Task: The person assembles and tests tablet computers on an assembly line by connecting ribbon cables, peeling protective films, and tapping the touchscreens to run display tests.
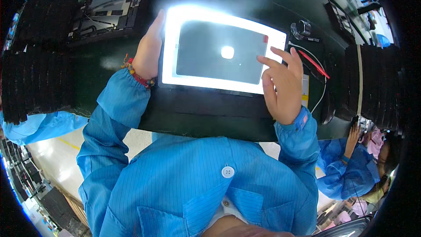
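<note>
In front of me is a glowing white rectangular panel (pixel 169 63), tilted slightly. A dark grey, glossy rectangular sheet (pixel 206 59) covers most of its bright face, with a small red tab (pixel 265 38) at the upper right corner. A white glare spot shows on the sheet. My left hand (pixel 148 50) grips the panel's left edge, its fingers partly hidden by the glare and the edge. Over the right edge of the sheet hovers my right hand (pixel 283 81), fingers apart, the index fingertip at or just above the surface below the red tab; whether it touches I cannot tell.
Black stacked trays (pixel 33 83) stand at left, more (pixel 372 87) at right. A black tray with metal parts (pixel 107 11) lies far left. Right of the panel are a red pen (pixel 313 64), a white cable (pixel 325 87) and a tape roll (pixel 301 28). A co-worker (pixel 351 166) sits right.
</note>
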Demonstrator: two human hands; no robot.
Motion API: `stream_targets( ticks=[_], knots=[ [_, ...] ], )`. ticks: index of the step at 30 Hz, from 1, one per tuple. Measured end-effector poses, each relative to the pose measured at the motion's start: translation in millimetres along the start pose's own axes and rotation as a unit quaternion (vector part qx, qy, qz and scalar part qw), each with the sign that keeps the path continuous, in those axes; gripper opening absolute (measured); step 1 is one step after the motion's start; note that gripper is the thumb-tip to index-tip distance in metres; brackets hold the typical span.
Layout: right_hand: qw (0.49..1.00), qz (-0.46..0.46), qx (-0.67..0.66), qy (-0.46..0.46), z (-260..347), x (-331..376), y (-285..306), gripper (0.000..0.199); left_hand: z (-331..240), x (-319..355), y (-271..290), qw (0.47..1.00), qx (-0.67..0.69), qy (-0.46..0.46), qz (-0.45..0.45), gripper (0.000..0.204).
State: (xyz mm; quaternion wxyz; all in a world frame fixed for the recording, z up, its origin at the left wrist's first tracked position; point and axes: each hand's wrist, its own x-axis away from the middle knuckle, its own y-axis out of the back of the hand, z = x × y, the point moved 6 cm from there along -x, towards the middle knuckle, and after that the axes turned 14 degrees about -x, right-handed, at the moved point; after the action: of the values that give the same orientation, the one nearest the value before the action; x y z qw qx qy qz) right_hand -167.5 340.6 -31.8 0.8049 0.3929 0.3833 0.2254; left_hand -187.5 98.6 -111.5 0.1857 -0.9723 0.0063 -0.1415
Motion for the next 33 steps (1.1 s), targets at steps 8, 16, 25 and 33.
stream_targets(
  ticks=[8, 16, 25, 33],
  knots=[
    [0.999, -0.027, 0.002, -0.039, -10.6, -1.5, 2.0, 0.015, 16.7, -10.8, 15.9, 0.999, 0.041, 0.035, 0.000, 0.051],
    [1.000, 0.025, 0.002, -0.002, 1.5, -4.5, -11.5, 0.027, 16.2, -11.8, 17.6, 1.000, 0.016, 0.017, -0.021, 0.056],
    [0.980, 0.112, -0.094, 0.133, 68.7, -10.9, -65.4, 0.023, 13.9, -14.6, 12.0, 0.999, 0.032, 0.004, -0.005, 0.046],
    [0.978, 0.143, -0.075, 0.134, 74.2, -16.9, -79.9, 0.022, 15.7, -11.1, 13.0, 0.997, 0.071, 0.028, 0.012, 0.039]
  ],
)
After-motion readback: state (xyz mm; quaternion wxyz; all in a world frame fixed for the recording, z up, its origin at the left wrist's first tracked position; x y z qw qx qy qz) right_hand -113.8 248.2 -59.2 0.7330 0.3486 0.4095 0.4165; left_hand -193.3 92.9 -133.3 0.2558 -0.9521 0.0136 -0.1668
